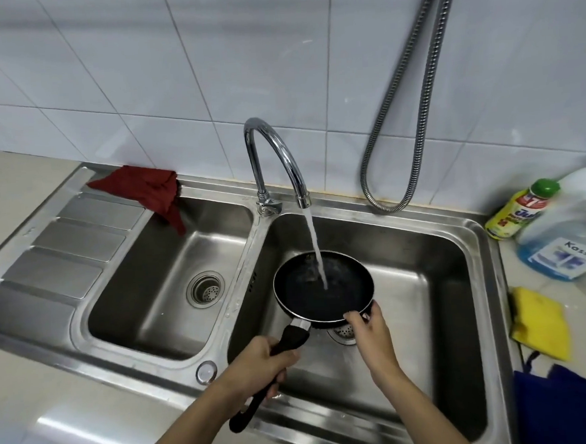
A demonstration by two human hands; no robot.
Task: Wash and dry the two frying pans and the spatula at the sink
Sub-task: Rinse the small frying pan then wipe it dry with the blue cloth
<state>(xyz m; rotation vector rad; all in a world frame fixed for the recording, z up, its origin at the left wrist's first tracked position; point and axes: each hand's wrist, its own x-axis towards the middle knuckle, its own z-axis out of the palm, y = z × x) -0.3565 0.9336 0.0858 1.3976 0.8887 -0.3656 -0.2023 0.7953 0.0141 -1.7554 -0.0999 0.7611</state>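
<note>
I am rinsing one pan (323, 285) under the tap (275, 154) in the sink's (470, 231) right basin, left grip (259, 364) wrapped round its handle, right grip (366, 323) pinching its near rim; next I judge tipping it out.

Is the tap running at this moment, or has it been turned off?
On. A stream of water falls from the faucet spout into the frying pan, held over the right basin.

Blue cloth (563, 407) and clear jug (573, 235) run off frame.
</note>
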